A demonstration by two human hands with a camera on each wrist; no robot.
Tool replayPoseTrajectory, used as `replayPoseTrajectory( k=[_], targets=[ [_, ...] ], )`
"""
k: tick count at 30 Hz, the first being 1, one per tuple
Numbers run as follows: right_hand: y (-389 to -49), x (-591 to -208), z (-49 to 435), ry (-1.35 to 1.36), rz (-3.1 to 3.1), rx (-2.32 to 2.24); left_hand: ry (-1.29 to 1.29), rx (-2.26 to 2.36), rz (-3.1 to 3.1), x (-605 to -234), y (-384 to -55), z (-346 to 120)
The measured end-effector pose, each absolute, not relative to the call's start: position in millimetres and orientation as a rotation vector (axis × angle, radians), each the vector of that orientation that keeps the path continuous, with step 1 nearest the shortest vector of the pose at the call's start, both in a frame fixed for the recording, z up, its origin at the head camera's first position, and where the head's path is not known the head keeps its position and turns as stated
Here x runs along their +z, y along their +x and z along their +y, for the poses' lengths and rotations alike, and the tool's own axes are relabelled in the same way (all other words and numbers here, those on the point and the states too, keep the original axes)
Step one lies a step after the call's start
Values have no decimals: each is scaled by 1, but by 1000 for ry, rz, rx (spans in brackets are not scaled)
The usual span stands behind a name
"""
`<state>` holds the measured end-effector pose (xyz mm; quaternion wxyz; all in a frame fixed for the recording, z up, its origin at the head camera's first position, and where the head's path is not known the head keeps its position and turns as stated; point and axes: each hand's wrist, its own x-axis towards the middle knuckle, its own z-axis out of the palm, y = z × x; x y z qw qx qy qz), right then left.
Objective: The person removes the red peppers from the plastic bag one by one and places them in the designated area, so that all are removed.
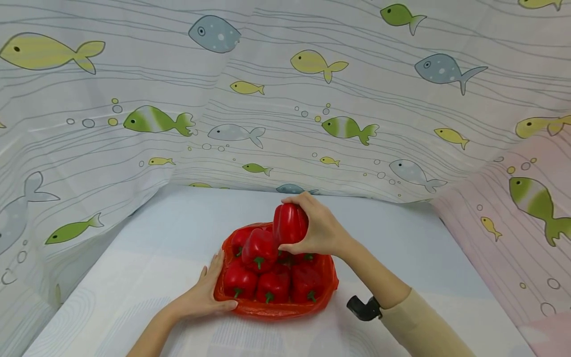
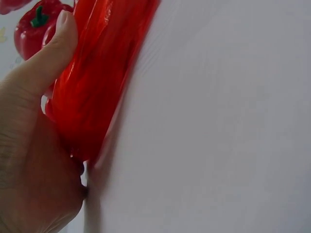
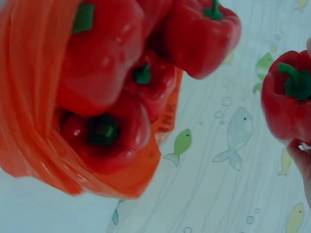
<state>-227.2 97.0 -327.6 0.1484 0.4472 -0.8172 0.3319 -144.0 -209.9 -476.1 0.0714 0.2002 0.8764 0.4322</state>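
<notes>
My right hand (image 1: 324, 229) holds a red bell pepper (image 1: 290, 223) above the back of the pile, thumb below and fingers over its top side in the head view. In the right wrist view this held bell pepper (image 3: 286, 109) shows its green stem at the right edge. Beneath it, several red bell peppers (image 1: 240, 278) with green stems fill an orange-red plastic bag (image 1: 281, 313) whose rim stands open. One bell pepper (image 1: 258, 248) sits on top of the others. My left hand (image 1: 202, 293) rests against the bag's left front corner, its thumb (image 2: 60, 43) along the rim.
The bag stands on a white table (image 1: 392, 267). Behind and at both sides hangs a curtain (image 1: 276, 109) printed with fish. A black device (image 1: 365, 308) is strapped at my right wrist, by a beige sleeve (image 1: 424, 322).
</notes>
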Motion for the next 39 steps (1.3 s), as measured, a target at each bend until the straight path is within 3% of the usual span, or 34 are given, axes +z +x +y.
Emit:
replayPoseTrajectory(
  k=[15, 39],
  targets=[
    [-231, -307, 121, 1248, -2300, 1008, 599, 1303, 2627, -477, -146, -210],
    [-231, -310, 181, 1043, -2350, 915, 599, 1317, 2626, -479, -146, -211]
  ],
)
